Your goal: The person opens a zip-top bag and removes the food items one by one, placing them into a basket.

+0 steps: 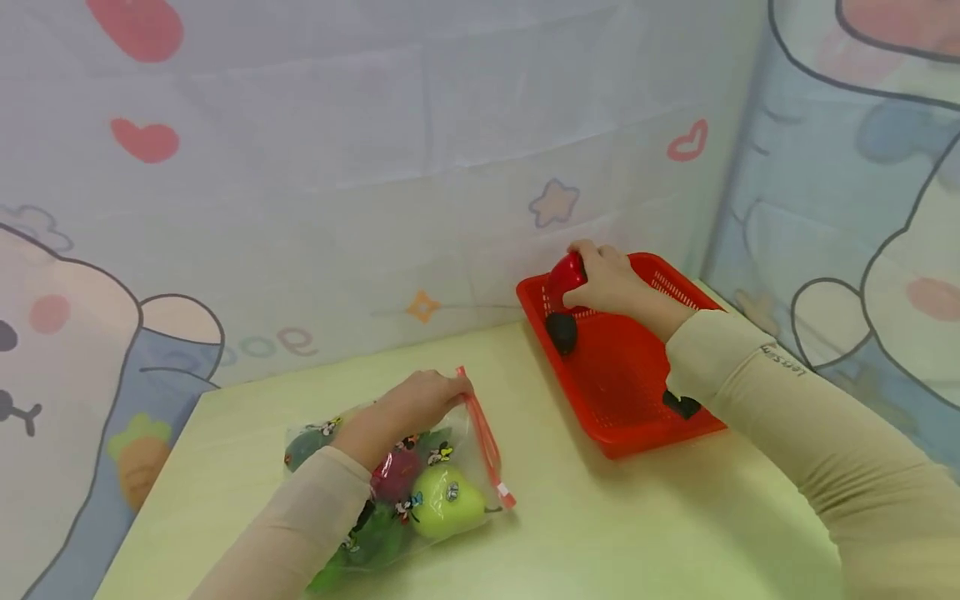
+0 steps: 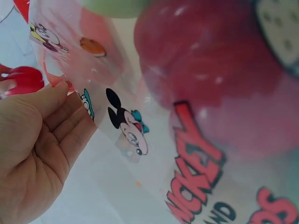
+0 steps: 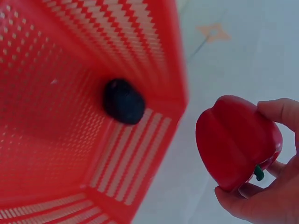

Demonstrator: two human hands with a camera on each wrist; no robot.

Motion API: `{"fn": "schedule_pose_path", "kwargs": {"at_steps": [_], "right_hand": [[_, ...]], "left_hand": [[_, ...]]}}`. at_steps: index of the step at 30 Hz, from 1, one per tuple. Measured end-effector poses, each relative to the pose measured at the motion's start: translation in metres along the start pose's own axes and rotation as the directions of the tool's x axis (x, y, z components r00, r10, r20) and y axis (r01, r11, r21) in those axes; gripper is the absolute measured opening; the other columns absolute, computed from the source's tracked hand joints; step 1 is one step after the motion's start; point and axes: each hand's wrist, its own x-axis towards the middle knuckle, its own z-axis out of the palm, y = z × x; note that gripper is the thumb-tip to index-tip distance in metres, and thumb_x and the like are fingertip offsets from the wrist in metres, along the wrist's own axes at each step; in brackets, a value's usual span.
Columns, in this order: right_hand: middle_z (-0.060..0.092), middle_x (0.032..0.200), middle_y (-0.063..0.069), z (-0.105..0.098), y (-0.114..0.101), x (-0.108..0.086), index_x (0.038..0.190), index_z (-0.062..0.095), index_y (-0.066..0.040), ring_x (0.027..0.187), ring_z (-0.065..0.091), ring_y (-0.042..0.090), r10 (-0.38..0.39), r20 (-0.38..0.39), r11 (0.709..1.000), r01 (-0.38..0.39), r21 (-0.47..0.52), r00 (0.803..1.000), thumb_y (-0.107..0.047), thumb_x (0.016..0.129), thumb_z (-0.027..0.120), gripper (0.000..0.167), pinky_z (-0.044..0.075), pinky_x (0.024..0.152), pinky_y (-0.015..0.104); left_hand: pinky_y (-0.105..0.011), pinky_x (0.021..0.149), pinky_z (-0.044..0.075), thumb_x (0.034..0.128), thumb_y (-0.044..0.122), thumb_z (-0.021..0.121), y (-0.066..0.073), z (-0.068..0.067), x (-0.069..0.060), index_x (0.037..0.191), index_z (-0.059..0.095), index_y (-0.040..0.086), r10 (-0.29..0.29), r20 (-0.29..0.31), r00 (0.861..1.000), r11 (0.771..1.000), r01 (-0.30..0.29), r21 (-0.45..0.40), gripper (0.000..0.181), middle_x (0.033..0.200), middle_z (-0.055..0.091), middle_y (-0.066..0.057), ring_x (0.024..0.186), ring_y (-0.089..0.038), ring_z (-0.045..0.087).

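My right hand grips a red bell pepper with a green stem, held at the far left corner of a red plastic basket. A dark, rounded piece lies in the basket below the pepper. With thumb and fingers my left hand pinches the red zip edge of a clear printed zip bag. Inside the bag are a yellow-green pear, a dark red fruit and several green pieces, partly hidden by the left forearm.
Another dark piece shows at the basket's right side, partly covered by the right sleeve. The pale yellow table meets a printed cloth backdrop behind the basket. A second printed cloth stands along the right.
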Motion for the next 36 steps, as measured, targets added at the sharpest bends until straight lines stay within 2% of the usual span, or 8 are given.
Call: {"fn": "schedule_pose_path", "kwargs": {"at_steps": [4, 7, 12, 17, 20, 25, 31, 36], "right_hand": [[0.027, 0.135, 0.028, 0.007, 0.028, 0.021, 0.140, 0.021, -0.006, 0.118, 0.025, 0.042, 0.076, -0.017, 0.997, -0.076, 0.001, 0.997, -0.019, 0.077, 0.064, 0.077, 0.039, 0.091, 0.055], [0.025, 0.135, 0.031, 0.015, 0.049, 0.031, 0.139, 0.020, -0.002, 0.118, 0.023, 0.047, 0.123, 0.006, 0.992, -0.123, -0.030, 0.992, -0.015, 0.078, 0.064, 0.076, 0.034, 0.094, 0.059], [0.025, 0.135, 0.035, 0.033, 0.074, 0.041, 0.139, 0.019, 0.003, 0.119, 0.023, 0.052, 0.172, 0.067, 0.979, -0.163, -0.121, 0.983, -0.012, 0.080, 0.063, 0.076, 0.026, 0.099, 0.063], [0.024, 0.136, 0.036, 0.051, 0.102, 0.050, 0.140, 0.021, 0.003, 0.123, 0.023, 0.054, 0.228, 0.073, 0.968, -0.218, -0.125, 0.971, -0.013, 0.080, 0.064, 0.076, 0.024, 0.101, 0.064], [0.027, 0.137, 0.034, 0.058, 0.114, 0.052, 0.140, 0.022, 0.003, 0.123, 0.027, 0.053, 0.235, 0.080, 0.966, -0.224, -0.130, 0.969, -0.014, 0.081, 0.064, 0.074, 0.025, 0.103, 0.063], [0.027, 0.142, 0.030, 0.062, 0.119, 0.050, 0.142, 0.024, 0.002, 0.128, 0.028, 0.049, 0.212, 0.096, 0.962, -0.190, -0.197, 0.973, -0.016, 0.082, 0.065, 0.075, 0.025, 0.106, 0.059], [0.011, 0.149, 0.029, 0.053, 0.118, 0.052, 0.145, 0.013, 0.002, 0.136, 0.010, 0.049, 0.175, 0.174, 0.971, -0.142, -0.191, 0.969, -0.016, 0.085, 0.061, 0.080, 0.011, 0.110, 0.060], [0.011, 0.150, 0.028, 0.039, 0.099, 0.063, 0.145, 0.016, 0.003, 0.137, 0.007, 0.047, 0.088, 0.158, 0.980, -0.057, -0.192, 0.983, -0.013, 0.086, 0.059, 0.075, 0.007, 0.111, 0.058]], "left_hand": [[-0.033, 0.078, 0.050, 0.0964, 0.020, 0.047, 0.000, 0.005, -0.003, 0.112, 0.061, 0.014, -0.028, 0.022, 0.999, 1.000, 0.028, 0.001, 0.022, 0.098, 0.068, -0.006, 0.079, -0.019, 0.063], [-0.033, 0.080, 0.051, 0.0959, 0.021, 0.048, 0.000, 0.010, -0.005, 0.112, 0.061, 0.016, -0.020, 0.019, 1.000, 1.000, 0.019, 0.022, 0.022, 0.098, 0.069, -0.004, 0.083, -0.020, 0.064], [-0.034, 0.082, 0.052, 0.0954, 0.020, 0.049, 0.004, 0.015, -0.006, 0.112, 0.063, 0.015, 0.036, -0.019, 0.999, 0.999, -0.036, 0.022, 0.022, 0.100, 0.069, -0.005, 0.087, -0.021, 0.066], [-0.033, 0.082, 0.052, 0.0957, 0.021, 0.049, 0.008, 0.016, 0.001, 0.111, 0.063, 0.014, 0.084, -0.043, 0.996, 0.996, -0.083, 0.025, 0.022, 0.100, 0.070, -0.004, 0.087, -0.020, 0.066], [-0.032, 0.082, 0.051, 0.0961, 0.021, 0.048, 0.010, 0.016, 0.006, 0.112, 0.063, 0.015, 0.107, -0.049, 0.993, 0.994, -0.106, 0.031, 0.023, 0.100, 0.070, -0.003, 0.087, -0.019, 0.066], [-0.031, 0.080, 0.051, 0.0969, 0.023, 0.046, 0.015, 0.018, 0.011, 0.114, 0.062, 0.016, 0.103, -0.030, 0.994, 0.995, -0.102, 0.019, 0.024, 0.101, 0.069, -0.003, 0.086, -0.018, 0.066], [-0.032, 0.081, 0.051, 0.0968, 0.023, 0.047, 0.013, 0.020, 0.010, 0.114, 0.061, 0.015, 0.106, -0.025, 0.994, 0.994, -0.105, 0.013, 0.024, 0.102, 0.069, -0.002, 0.088, -0.018, 0.066], [-0.033, 0.085, 0.050, 0.0954, 0.019, 0.050, 0.005, 0.016, 0.006, 0.113, 0.062, 0.014, 0.116, -0.047, 0.992, 0.993, -0.116, 0.013, 0.022, 0.105, 0.069, -0.001, 0.096, -0.018, 0.065]]}}
